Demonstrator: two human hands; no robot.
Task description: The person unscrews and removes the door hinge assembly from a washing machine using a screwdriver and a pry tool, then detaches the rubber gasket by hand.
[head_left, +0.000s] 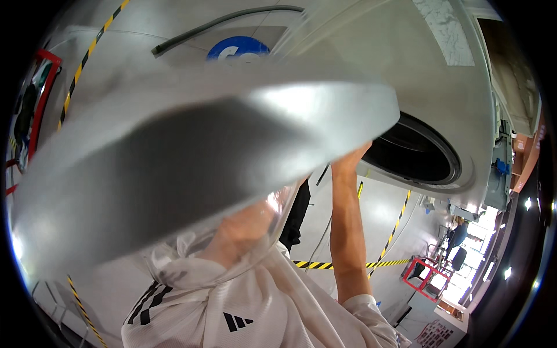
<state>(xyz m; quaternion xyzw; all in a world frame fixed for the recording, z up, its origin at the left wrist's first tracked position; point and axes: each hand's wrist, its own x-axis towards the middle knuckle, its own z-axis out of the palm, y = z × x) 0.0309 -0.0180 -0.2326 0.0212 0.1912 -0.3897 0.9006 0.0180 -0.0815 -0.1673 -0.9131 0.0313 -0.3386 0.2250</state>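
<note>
From the head view, we've a blurred silver panel [203, 156] across the foreground, beside the pale machine's [371, 52] dark opening [415, 153]. Our right hand [350, 160] is at its lower edge; our left arm [243, 232] shows through a clear bowl [277, 223]. Both hands' fingers hidden: we can't tell!

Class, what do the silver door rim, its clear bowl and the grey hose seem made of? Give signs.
Silver door rim: coated plastic or metal; smooth, soft highlights.
Clear bowl: glossy glass or clear plastic; the left arm shows through.
Grey hose: probably flexible plastic, dull; it curves.
</note>
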